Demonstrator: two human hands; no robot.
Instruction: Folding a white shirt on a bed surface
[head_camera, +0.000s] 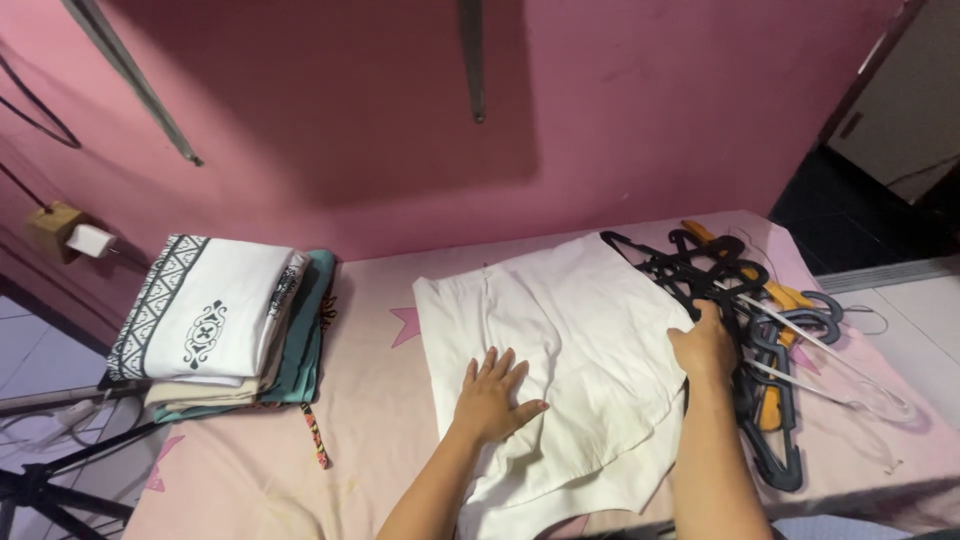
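Your right hand (706, 345) grips the right edge of the white garment (560, 340), fingers curled over the fold where the cloth meets the hangers. Your left hand (492, 396) is released: it lies flat, fingers spread, palm down on the lower middle of the same garment, pinning it in place. The garment lies partly folded at the centre of the desk (370, 420), which is covered by a pink sheet printed with stars; its lower layers reach toward the near edge. Just right of the garment, touching its edge, a tangled heap of black, orange and clear hangers (770, 330) rests on the sheet. Well apart on the left stands a stack of folded clothes (225, 330), topped by a white piece with a black patterned border. A pink wall (400, 120) rises behind the desk.
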